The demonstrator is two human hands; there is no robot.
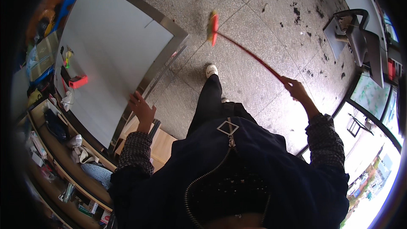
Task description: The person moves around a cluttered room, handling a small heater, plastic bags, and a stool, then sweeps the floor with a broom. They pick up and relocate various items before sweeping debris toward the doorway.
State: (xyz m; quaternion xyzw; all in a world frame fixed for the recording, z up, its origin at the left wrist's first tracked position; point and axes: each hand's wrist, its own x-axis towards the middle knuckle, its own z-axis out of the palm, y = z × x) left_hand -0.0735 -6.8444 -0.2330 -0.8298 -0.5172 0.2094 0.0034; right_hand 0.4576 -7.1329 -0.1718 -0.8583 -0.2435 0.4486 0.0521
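My right hand (pixel 295 88) is closed around the upper end of the long red handle of a broom (pixel 251 54). The broom's red head (pixel 214 28), with yellowish bristles, is slightly blurred and lies ahead of my forward shoe, at or just above the floor. My left hand (pixel 142 108) holds nothing; its fingers are spread at the dark edge of a large white-topped table (pixel 111 47). Whether the fingertips touch that edge, I cannot tell. Dark scraps of debris (pixel 296 11) lie scattered on the speckled floor to the right of the broom.
On the table are a red box-like object (pixel 78 81) and a crumpled white item (pixel 67 100). Wooden shelves (pixel 82 178) full of goods stand at lower left. A dark chair (pixel 359 38) stands at upper right, near a glass door or window (pixel 370 95). A wooden cabinet (pixel 162 146) is beside me.
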